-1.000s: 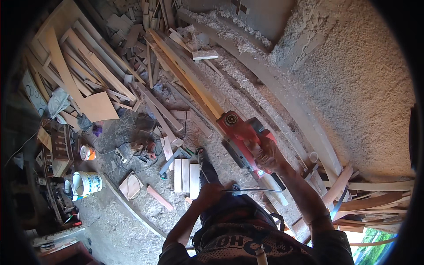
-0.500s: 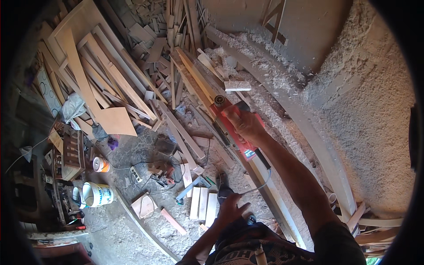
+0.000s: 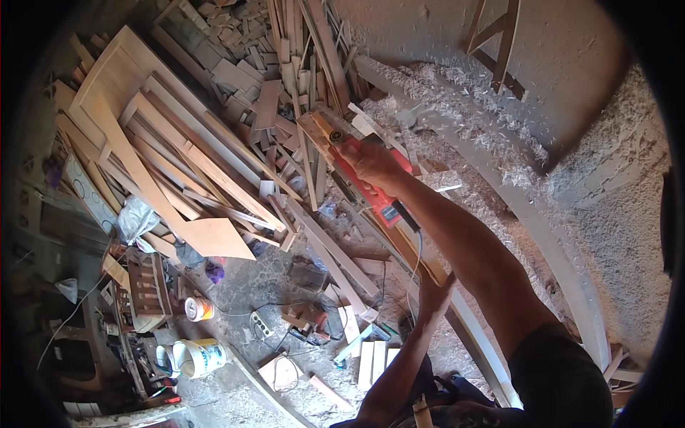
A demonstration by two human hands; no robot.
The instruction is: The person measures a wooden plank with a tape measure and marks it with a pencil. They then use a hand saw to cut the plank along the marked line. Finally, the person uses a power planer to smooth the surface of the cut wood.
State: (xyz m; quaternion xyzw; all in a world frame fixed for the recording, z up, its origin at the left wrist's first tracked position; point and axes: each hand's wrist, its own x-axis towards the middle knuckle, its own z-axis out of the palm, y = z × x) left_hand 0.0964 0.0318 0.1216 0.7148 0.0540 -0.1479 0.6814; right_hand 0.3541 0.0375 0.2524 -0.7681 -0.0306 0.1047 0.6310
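My right hand (image 3: 372,170) is wrapped round the handle of a red electric planer (image 3: 376,205) with a black round knob at its front. The planer rests on the far part of a long wooden beam (image 3: 402,244), which runs slantwise from the far middle to the near right. My left hand (image 3: 432,291) is on the same beam, behind the planer, thumb and fingers to either side of it; the fingertips are partly hidden. From the planer's rear a grey power cord (image 3: 419,250) hangs down beside my left hand.
Door panels and boards (image 3: 207,150) are heaped at the left. Wood shavings (image 3: 492,128) lie along the wall at right. A socket strip (image 3: 260,324), a second power tool (image 3: 314,319), short planks (image 3: 367,362) and buckets (image 3: 203,358) stand or lie on the floor.
My right hand has pushed the planer farther along the beam. My left hand, spread near the cord before, has moved up and right onto the beam. The whole view has shifted.
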